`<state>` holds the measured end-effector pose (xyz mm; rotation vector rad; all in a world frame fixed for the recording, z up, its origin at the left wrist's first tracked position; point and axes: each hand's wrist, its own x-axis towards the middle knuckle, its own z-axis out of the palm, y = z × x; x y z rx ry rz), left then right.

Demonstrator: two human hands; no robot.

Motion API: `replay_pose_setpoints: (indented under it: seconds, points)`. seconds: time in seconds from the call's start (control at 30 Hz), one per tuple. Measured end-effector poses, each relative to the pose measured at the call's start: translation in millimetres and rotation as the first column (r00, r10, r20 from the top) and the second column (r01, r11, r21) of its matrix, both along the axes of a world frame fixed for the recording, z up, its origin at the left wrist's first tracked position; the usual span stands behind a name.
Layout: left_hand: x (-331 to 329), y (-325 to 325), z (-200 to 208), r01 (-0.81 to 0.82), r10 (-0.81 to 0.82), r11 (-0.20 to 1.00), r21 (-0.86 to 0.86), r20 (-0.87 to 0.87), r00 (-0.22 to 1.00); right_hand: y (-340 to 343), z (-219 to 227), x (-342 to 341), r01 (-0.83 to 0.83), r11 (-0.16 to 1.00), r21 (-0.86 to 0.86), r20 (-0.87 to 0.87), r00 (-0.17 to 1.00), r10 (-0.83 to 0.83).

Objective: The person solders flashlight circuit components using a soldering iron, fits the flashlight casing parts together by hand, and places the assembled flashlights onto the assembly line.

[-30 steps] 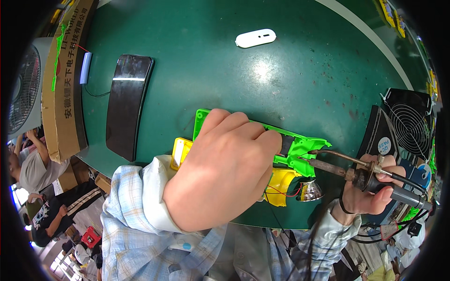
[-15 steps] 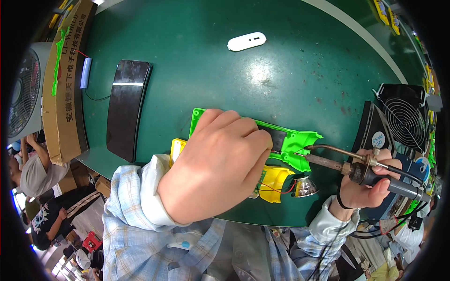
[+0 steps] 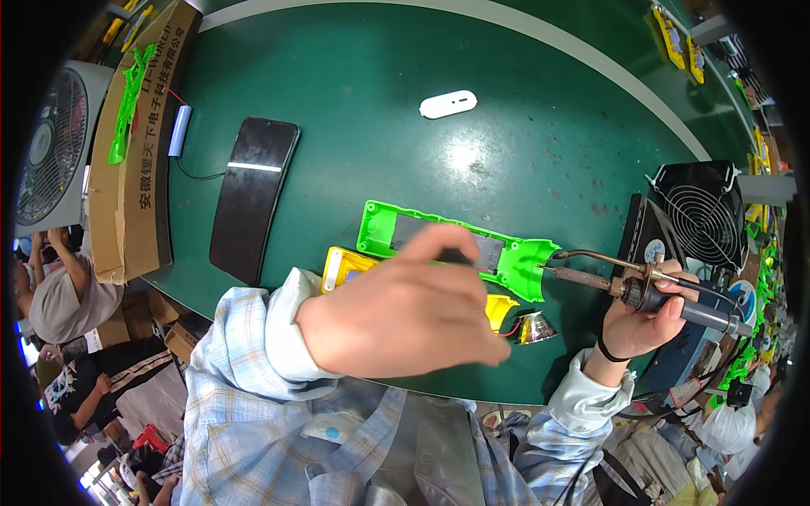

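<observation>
My right hand (image 3: 641, 325) is closed round the handle of a soldering iron (image 3: 582, 277) with a thin metal feed tube beside its tip. The tip is at the flared right end of a bright green plastic shell (image 3: 527, 261), which lies open side up with dark pads inside. My left hand (image 3: 405, 312), blurred, hovers over a yellow shell (image 3: 337, 263) and the near edge of the green one, fingers and thumb spread. It hides most of the yellow shell. Right of that shell sits a silver reflector cup (image 3: 537, 328) on a red wire.
On the green table (image 3: 354, 101), a black phone (image 3: 253, 202) lies at left beside a long cardboard box (image 3: 139, 169) and a blue cylindrical cell (image 3: 180, 131). A white oval device (image 3: 448, 104) lies farther back. A black fan (image 3: 699, 215) stands at right.
My left hand has lifted off the green shell, its fingers spreading and its thumb swinging toward me. More of the green shell shows. My right hand keeps the soldering iron at the shell's right end.
</observation>
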<state>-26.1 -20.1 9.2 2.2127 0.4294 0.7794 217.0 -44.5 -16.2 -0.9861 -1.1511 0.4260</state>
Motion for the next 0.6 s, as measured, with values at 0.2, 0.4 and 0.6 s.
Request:
replay_pose_setpoints:
  seconds: [0.2,0.4,0.6]
  points:
    - [-33,8,22,-0.300,0.225,0.940,-0.160,-0.369,0.902,-1,-2,-2,-0.001,1.000,-0.009,-0.052,0.999,0.001]
    - [-54,10,31,-0.406,0.185,0.854,-0.325,-0.540,0.821,5,5,-23,-0.103,0.994,-0.044,-0.099,0.990,0.099]
    - [-62,12,22,-0.484,0.334,0.832,-0.272,-0.451,0.828,31,31,-72,-0.083,0.996,-0.037,-0.046,0.996,0.081]
